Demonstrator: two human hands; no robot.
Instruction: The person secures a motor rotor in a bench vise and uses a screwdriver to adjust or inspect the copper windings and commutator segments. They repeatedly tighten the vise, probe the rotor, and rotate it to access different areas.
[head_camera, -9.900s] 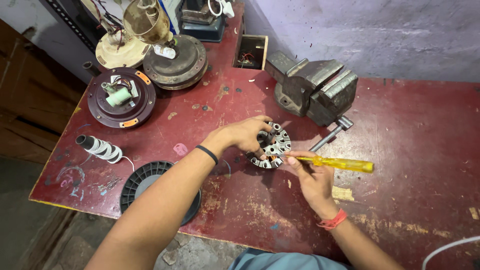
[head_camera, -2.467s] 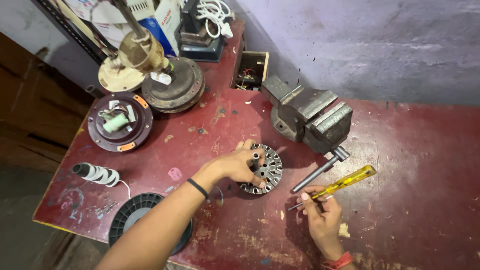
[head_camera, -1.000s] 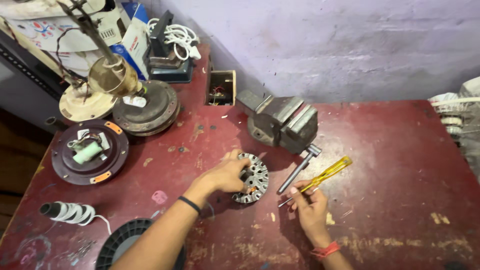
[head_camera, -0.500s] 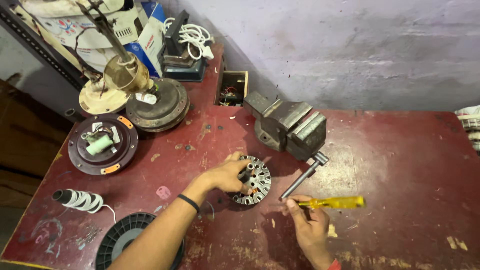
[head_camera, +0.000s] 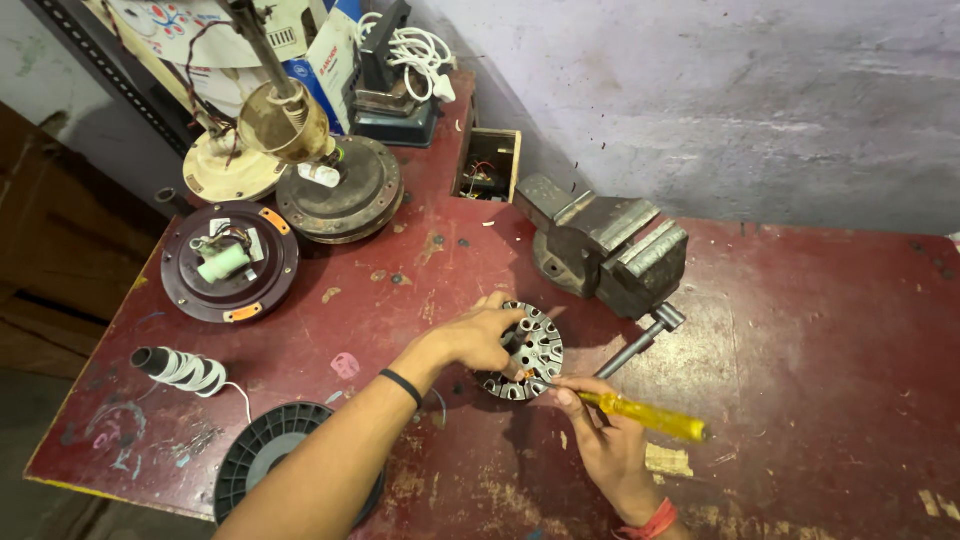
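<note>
The left hand (head_camera: 478, 338) is pressing down on the round slotted motor core (head_camera: 527, 352), its grip wrapped over the core's near-left rim and centre hole, pinning it flat on the red counter (head_camera: 820, 340) just in front of the grey bench vise (head_camera: 608, 243). The right hand (head_camera: 600, 440) is holding a yellow-handled screwdriver (head_camera: 640, 414), grip closed around the shaft end of the handle, and the tip is meeting the core's lower right edge; whether it is sitting inside a slot is hard to tell from here. To do this well, the left hand should be bearing straight down so the core is not turning, while the blade is staying low and shallow, worked in short pushes away from the holding fingers.
</note>
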